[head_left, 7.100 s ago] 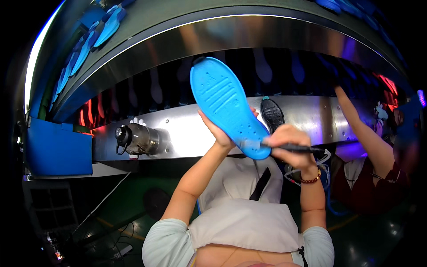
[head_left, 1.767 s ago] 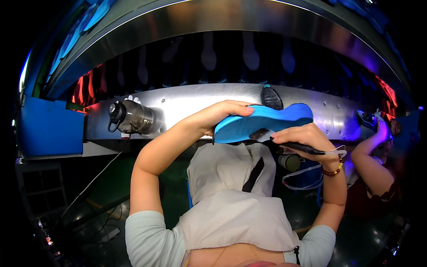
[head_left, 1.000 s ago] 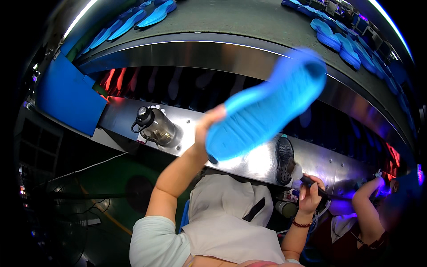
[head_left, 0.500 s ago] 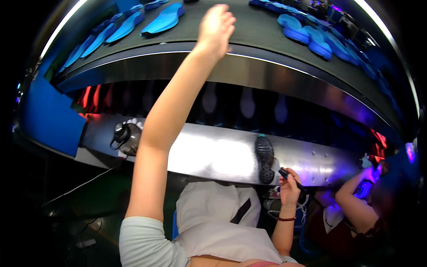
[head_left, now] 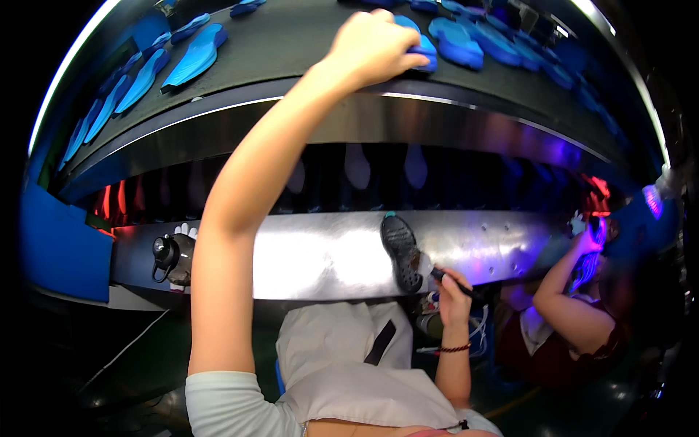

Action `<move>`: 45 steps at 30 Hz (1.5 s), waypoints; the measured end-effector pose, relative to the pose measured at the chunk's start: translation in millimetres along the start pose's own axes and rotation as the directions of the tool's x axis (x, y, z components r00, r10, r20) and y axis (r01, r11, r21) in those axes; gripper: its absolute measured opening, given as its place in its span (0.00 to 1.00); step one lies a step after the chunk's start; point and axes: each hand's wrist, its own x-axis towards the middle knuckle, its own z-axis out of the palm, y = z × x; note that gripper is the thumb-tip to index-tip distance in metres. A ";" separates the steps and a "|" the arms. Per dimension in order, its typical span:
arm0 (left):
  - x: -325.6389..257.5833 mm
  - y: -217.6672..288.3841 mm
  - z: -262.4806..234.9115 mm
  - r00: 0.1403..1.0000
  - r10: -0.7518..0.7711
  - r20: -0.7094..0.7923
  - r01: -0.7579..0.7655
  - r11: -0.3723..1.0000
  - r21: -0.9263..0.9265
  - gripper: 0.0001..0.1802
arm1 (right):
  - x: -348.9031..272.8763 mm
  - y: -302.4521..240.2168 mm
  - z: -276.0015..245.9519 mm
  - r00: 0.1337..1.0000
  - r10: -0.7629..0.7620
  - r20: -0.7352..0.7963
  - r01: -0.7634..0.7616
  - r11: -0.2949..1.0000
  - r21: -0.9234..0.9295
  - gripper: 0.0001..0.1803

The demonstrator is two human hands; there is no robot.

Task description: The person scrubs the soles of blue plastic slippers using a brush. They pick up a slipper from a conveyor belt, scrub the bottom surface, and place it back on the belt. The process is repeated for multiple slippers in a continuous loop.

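Note:
Over the conveyor belt, my left hand [head_left: 377,49] is stretched far forward, its thumb and fingers closed on a blue shoe sole [head_left: 422,52]. Lower and to the right, my right hand [head_left: 454,293] grips the black handle of a brush [head_left: 439,274]. The brush's pale head touches or lies right beside the edge of a black shoe outsole [head_left: 400,251]. That outsole rests on the metal shelf [head_left: 313,255], with a small teal patch at its far end. The fingers of my left hand hide part of the blue sole.
More blue soles [head_left: 195,58] lie along the belt [head_left: 284,47], left and right. A dark bottle [head_left: 175,256] with a black lid stands on the shelf at left, a white glove-like thing behind it. At right another person's arm [head_left: 564,284] reaches to the shelf under violet light.
My left hand has moved right over the belt and closed on a blue sole. The view has shifted a little; my right hand keeps the brush by the black outsole.

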 end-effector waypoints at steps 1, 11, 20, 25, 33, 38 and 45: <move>-26.1 -1.0 -9.0 0.980 -0.031 -0.196 0.009 0.994 -0.111 0.16 | 0.9 2.0 0.6 1.000 0.000 -0.002 0.000 1.000 0.010 0.11; -220.4 41.7 -32.4 0.686 -0.543 0.484 0.261 -0.437 -0.860 0.27 | 15.0 -9.8 20.7 0.991 -0.028 -0.134 0.033 0.999 0.035 0.12; -328.2 169.8 56.3 0.557 0.033 0.830 0.334 -0.924 -0.188 0.47 | 13.5 -15.4 38.9 1.000 0.012 -0.008 -0.012 1.000 0.019 0.11; -293.3 185.3 52.5 0.701 -0.024 0.713 0.076 -0.991 -0.108 0.56 | 22.6 6.7 72.1 0.981 0.076 0.177 -0.038 0.977 -0.208 0.10; -277.1 200.7 62.0 0.299 -0.359 0.884 0.148 -0.898 -0.415 0.48 | 35.3 12.6 125.6 0.715 -0.318 0.623 0.695 0.421 -0.583 0.09; -294.9 155.4 58.1 0.388 -0.309 0.868 0.127 -0.915 -0.382 0.51 | -19.6 1.5 109.9 0.604 -0.081 0.793 0.754 0.381 -0.535 0.07; -297.4 174.1 39.7 0.679 -0.024 0.734 0.141 -0.977 -0.162 0.55 | 6.6 -35.6 126.6 0.843 -0.058 0.534 0.373 0.778 -0.505 0.09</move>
